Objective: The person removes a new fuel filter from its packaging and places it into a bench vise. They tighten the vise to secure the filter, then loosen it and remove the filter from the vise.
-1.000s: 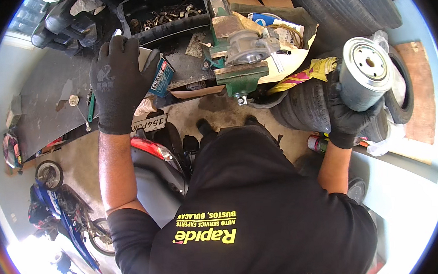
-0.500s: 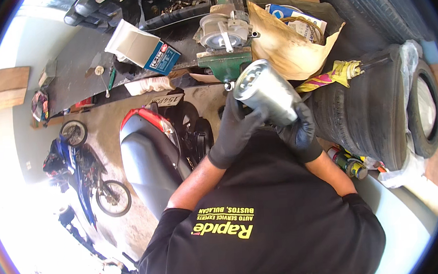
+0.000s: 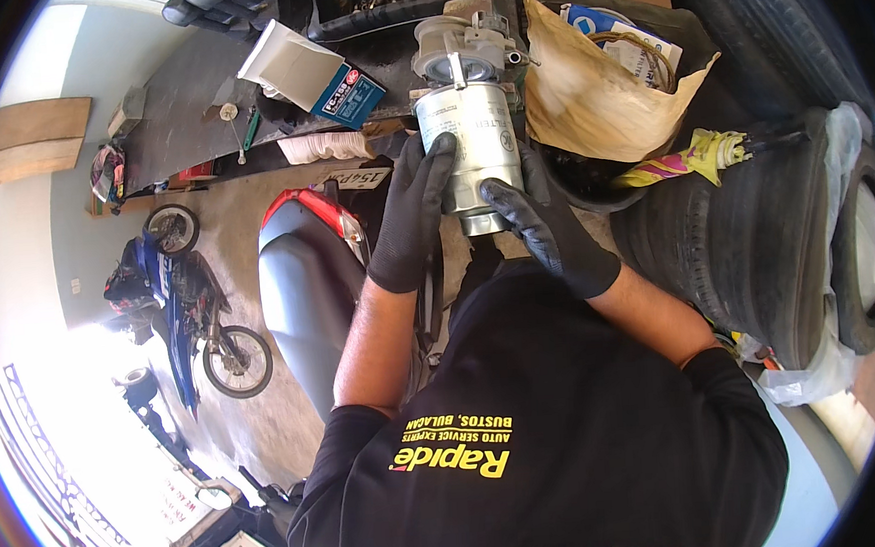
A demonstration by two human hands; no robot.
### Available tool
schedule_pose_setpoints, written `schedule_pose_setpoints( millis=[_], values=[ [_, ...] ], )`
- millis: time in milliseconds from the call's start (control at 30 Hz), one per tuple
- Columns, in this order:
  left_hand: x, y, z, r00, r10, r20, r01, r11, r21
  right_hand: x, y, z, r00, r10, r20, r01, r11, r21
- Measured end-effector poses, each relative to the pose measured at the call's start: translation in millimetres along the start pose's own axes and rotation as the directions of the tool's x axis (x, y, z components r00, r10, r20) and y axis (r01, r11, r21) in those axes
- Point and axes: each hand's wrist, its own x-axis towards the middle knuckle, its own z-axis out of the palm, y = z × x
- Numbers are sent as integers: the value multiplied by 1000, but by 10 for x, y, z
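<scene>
A silver spin-on filter canister (image 3: 470, 121) with printing on its side and a stepped lower end is held upright between my two gloved hands. My left hand (image 3: 412, 210) wraps the near left side, its fingers along the body. My right hand (image 3: 552, 224) grips the lower right side, with fingers across the stepped end. Directly beyond the filter's top is a grey metal filter head (image 3: 459, 47) with a lever-like piece, fixed at the bench edge. The canister hides most of the vise below it, and I cannot tell whether filter and head touch.
On the dark workbench (image 3: 192, 113) lie an opened white and blue box (image 3: 352, 96) and a green-handled tool (image 3: 250, 129). A brown paper bag (image 3: 588, 109) stands right of the filter head. Stacked tyres (image 3: 746, 245) flank my right; a scooter (image 3: 309, 301) stands to my left.
The filter has gone from tilted, with its holed end toward me, to upright in front of the filter head. Both hands moved with it, and the view has shifted slightly.
</scene>
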Motion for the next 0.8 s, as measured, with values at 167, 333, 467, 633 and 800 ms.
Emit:
schedule_pose_setpoints(
  millis=[167,333,467,633,800],
  values=[
    [94,-178,-92,965,-251,77,260,954,-149,140,75,218,993,-37,-110,53,987,151],
    [212,-383,-243,993,-39,112,84,897,-433,206,131,372,971,-55,-232,78,993,93],
    [227,-611,-349,940,-162,299,300,811,-502,249,207,462,935,-92,-344,96,995,-7],
    [229,-848,-357,737,-211,642,672,327,-664,292,351,578,870,-147,-471,179,984,23],
    [303,-795,-299,863,-122,491,477,517,-710,294,428,636,859,-80,-506,194,965,176]
  ],
)
